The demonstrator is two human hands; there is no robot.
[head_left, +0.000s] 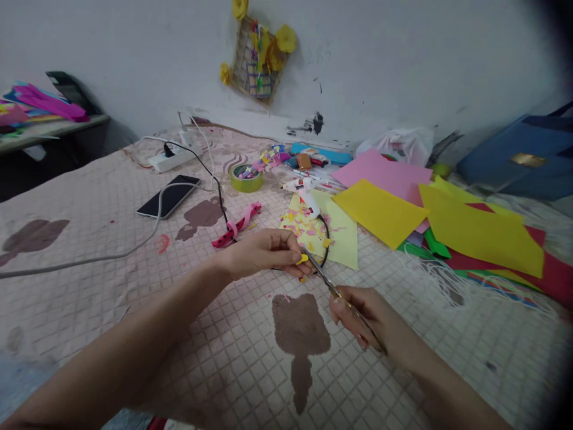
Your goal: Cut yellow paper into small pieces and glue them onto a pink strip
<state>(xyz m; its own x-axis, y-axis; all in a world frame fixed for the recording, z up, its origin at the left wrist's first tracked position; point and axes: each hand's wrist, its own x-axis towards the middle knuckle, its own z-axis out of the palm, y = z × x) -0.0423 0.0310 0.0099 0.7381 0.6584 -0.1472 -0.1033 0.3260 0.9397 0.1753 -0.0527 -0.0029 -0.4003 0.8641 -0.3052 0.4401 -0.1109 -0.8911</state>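
My left hand point(273, 251) pinches a small yellow piece point(302, 258) between thumb and fingers, over the patterned cloth. My right hand point(360, 316) is wrapped round long metal tweezers or scissors point(329, 283); which of the two I cannot tell. The tool's tips reach up beside the yellow piece. Just behind my hands, pink and yellow scraps point(298, 224) lie on a pale yellow sheet point(347, 239). A white glue gun point(308, 200) rests on that sheet, its black cord curving down toward my hands.
A phone point(169, 196), a white power strip point(172, 158) and cables lie left. A green tape roll point(246, 179) stands behind a pink ribboned strip point(236, 226). Yellow sheets point(380, 213), a pink sheet point(385, 173) and white string point(434, 278) lie right.
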